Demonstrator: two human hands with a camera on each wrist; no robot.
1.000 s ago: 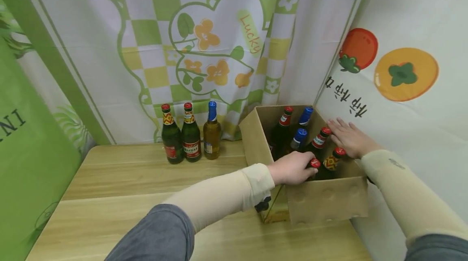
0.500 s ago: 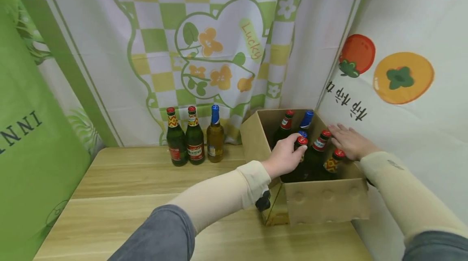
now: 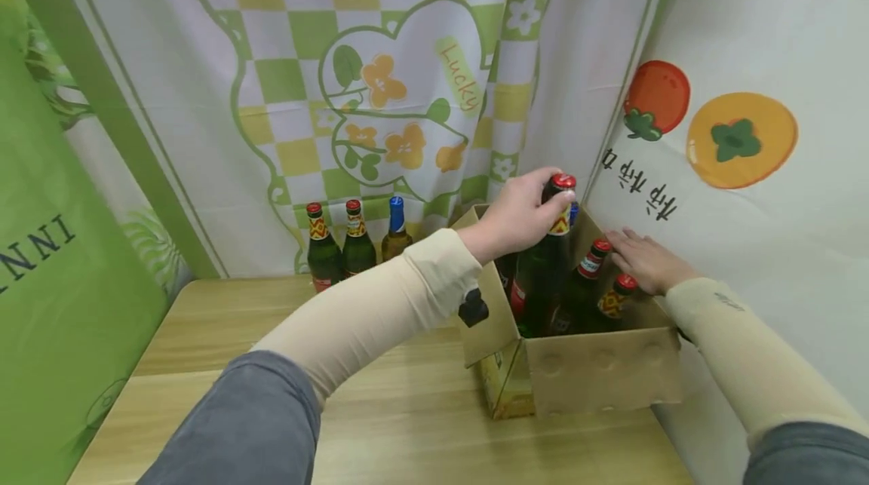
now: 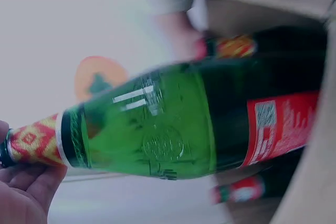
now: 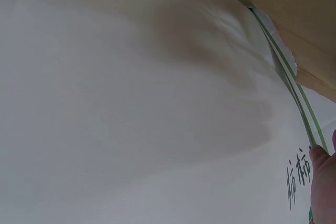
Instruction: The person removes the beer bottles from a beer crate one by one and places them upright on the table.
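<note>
Left hand [image 3: 523,210] grasped green bottle [image 3: 539,266] by neck, likely slimmest hold; lower end within carton [image 3: 604,372]. Right hand [image 3: 648,262] lay fingers straight, gripping nothing, along carton's 2 o'clock side, presumably bracing it. Three bottles [image 3: 357,250] stood at carton's 9 o'clock.

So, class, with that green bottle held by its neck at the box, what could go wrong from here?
Slipping: the left grip has the green bottle only near its top, so its weight might pull it free.
Knocking: other red-capped bottles sit close by in the box, so a swing could chip glass.
Snagging: its base is hidden from view and might catch the box's edge if moved sideways too soon.
</note>
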